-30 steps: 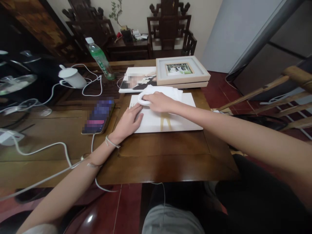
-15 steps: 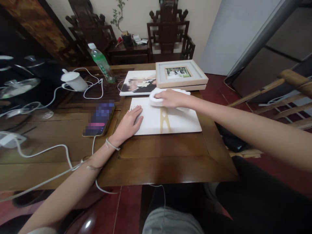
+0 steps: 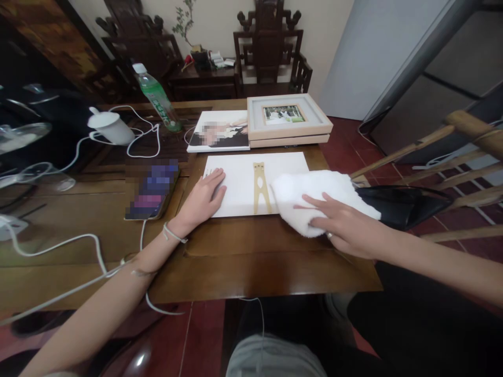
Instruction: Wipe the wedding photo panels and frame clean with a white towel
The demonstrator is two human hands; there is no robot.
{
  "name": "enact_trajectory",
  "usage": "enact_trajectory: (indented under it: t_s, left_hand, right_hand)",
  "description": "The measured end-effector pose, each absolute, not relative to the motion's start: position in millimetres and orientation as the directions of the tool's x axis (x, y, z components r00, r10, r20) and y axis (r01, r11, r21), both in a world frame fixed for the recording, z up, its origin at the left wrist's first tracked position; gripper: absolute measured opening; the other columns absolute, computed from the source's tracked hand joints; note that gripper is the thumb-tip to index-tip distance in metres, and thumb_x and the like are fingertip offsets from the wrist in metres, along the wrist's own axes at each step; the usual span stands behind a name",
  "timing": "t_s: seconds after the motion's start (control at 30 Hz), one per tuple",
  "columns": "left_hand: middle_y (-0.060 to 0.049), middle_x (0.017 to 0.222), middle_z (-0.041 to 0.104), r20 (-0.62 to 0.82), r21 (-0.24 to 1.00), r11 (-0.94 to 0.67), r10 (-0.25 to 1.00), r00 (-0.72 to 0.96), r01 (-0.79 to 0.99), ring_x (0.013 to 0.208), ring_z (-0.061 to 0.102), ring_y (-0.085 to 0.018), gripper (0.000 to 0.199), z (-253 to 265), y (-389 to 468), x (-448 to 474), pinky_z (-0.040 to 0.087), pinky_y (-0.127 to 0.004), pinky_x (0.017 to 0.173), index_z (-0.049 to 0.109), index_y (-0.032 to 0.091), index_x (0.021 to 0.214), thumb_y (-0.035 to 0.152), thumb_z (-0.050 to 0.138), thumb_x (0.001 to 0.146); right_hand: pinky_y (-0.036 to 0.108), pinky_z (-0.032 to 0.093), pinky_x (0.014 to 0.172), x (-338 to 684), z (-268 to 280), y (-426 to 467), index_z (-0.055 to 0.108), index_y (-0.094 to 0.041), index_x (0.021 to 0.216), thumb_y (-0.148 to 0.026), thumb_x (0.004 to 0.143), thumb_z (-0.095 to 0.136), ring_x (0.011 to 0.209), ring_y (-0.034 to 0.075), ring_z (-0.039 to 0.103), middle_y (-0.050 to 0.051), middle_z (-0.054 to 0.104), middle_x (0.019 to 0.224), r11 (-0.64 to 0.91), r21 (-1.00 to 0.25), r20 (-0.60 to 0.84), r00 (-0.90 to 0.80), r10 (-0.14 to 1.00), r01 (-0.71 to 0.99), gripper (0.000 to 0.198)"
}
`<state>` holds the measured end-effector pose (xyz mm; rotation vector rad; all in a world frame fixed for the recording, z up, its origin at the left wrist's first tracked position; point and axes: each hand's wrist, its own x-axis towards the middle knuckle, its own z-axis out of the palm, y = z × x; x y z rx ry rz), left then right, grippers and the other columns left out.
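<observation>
A white rectangular board [image 3: 236, 186] lies on the wooden table before me. Down its middle runs a flat tan two-legged piece [image 3: 261, 189] with small dark marks at its top. My left hand [image 3: 205, 195] rests flat on the board's left end, fingers stretched out. My right hand [image 3: 340, 222] grips a fluffy white cloth [image 3: 314, 191], some of its fingers spread over the top. The cloth covers the board's right end and hangs past the table's right edge.
Behind the board are a photo panel [image 3: 220, 131] and stacked wooden picture frames [image 3: 288, 118]. To the left are a phone [image 3: 153, 191], a lidded white cup [image 3: 112, 127], a green-labelled bottle [image 3: 157, 98] and loose white cables. A wooden chair [image 3: 467, 167] stands at right.
My right hand has swept the cloth from the board's upper middle to the right and towards me, uncovering the tan piece's top. My left hand stays on the board.
</observation>
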<state>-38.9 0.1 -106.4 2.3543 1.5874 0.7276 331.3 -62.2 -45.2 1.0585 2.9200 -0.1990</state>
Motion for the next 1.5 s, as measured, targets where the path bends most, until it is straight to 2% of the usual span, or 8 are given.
enact_trajectory:
  t_s: [0.23, 0.33, 0.5, 0.8, 0.9, 1.0, 1.27, 1.5]
  left_hand:
    - [-0.019, 0.155, 0.052, 0.27, 0.409, -0.397, 0.913, 0.307, 0.822, 0.148, 0.044, -0.034, 0.055, -105, 0, -39, 0.033, -0.061, 0.123, 0.059, 0.011, 0.141, 0.041, 0.038, 0.1]
    - [-0.021, 0.155, 0.051, 0.266, 0.41, -0.391, 0.915, 0.302, 0.824, 0.148, 0.044, -0.034, 0.058, -104, -1, -39, 0.033, -0.059, 0.124, 0.059, 0.007, 0.141, 0.042, 0.038, 0.1]
    - [-0.021, 0.155, 0.051, 0.261, 0.419, -0.389, 0.917, 0.302, 0.82, 0.149, 0.044, -0.034, 0.057, -104, -1, -40, 0.032, -0.058, 0.124, 0.059, 0.006, 0.141, 0.041, 0.038, 0.1]
    - [-0.018, 0.156, 0.051, 0.251, 0.411, -0.387, 0.918, 0.306, 0.825, 0.149, 0.043, -0.033, 0.052, -106, 0, -41, 0.032, -0.058, 0.124, 0.058, 0.012, 0.144, 0.037, 0.04, 0.101]
    - [-0.018, 0.156, 0.051, 0.255, 0.404, -0.388, 0.917, 0.306, 0.828, 0.149, 0.043, -0.034, 0.052, -106, 0, -40, 0.032, -0.058, 0.124, 0.058, 0.012, 0.143, 0.036, 0.04, 0.102]
    - [-0.019, 0.155, 0.052, 0.256, 0.398, -0.387, 0.918, 0.304, 0.832, 0.149, 0.043, -0.034, 0.052, -106, -1, -40, 0.033, -0.058, 0.124, 0.058, 0.01, 0.143, 0.036, 0.04, 0.101]
    - [-0.019, 0.156, 0.051, 0.252, 0.4, -0.383, 0.919, 0.302, 0.833, 0.149, 0.043, -0.032, 0.056, -105, 0, -40, 0.032, -0.057, 0.125, 0.058, 0.008, 0.142, 0.04, 0.038, 0.101]
    - [-0.021, 0.156, 0.05, 0.247, 0.411, -0.382, 0.921, 0.303, 0.828, 0.15, 0.042, -0.033, 0.057, -106, 0, -41, 0.032, -0.057, 0.125, 0.057, 0.007, 0.143, 0.04, 0.038, 0.101]
  right_hand:
    - [0.053, 0.04, 0.117, 336, -43, -19, 0.071, -0.018, 0.106, 0.005, 0.072, 0.047, 0.137, 0.03, 0.056, 0.021, 0.058, 0.149, 0.797, -0.091, 0.009, -0.8, 0.6, 0.597, 0.048]
    - [0.044, 0.051, 0.097, 327, -38, 23, 0.068, -0.021, 0.103, 0.001, 0.071, 0.046, 0.112, 0.028, 0.069, 0.013, 0.072, 0.126, 0.784, -0.084, -0.002, -0.786, 0.618, 0.616, 0.045]
    - [0.031, 0.043, 0.075, 313, -33, 78, 0.065, -0.019, 0.098, -0.004, 0.07, 0.046, 0.081, 0.024, 0.063, 0.007, 0.071, 0.085, 0.753, -0.112, -0.023, -0.759, 0.651, 0.649, 0.037]
    - [0.041, 0.052, 0.091, 311, -34, 34, 0.068, -0.018, 0.107, 0.002, 0.071, 0.046, 0.106, 0.029, 0.07, 0.012, 0.076, 0.108, 0.702, -0.113, -0.044, -0.709, 0.704, 0.703, 0.047]
    - [0.058, 0.044, 0.112, 318, -36, -16, 0.069, -0.016, 0.108, 0.003, 0.074, 0.045, 0.136, 0.036, 0.056, 0.022, 0.063, 0.142, 0.706, -0.124, -0.066, -0.715, 0.696, 0.698, 0.046]
    - [0.062, 0.039, 0.119, 326, -38, -55, 0.07, -0.02, 0.105, 0.003, 0.074, 0.047, 0.144, 0.038, 0.049, 0.02, 0.059, 0.147, 0.728, -0.185, -0.05, -0.747, 0.663, 0.66, 0.045]
    - [0.055, 0.046, 0.112, 328, -35, -20, 0.068, -0.019, 0.099, 0.005, 0.07, 0.045, 0.132, 0.035, 0.061, 0.017, 0.07, 0.131, 0.748, -0.195, -0.034, -0.767, 0.641, 0.634, 0.044]
    - [0.032, 0.044, 0.075, 310, -29, 70, 0.065, -0.019, 0.091, -0.003, 0.067, 0.046, 0.08, 0.023, 0.064, 0.006, 0.071, 0.083, 0.709, -0.189, -0.035, -0.727, 0.686, 0.679, 0.034]
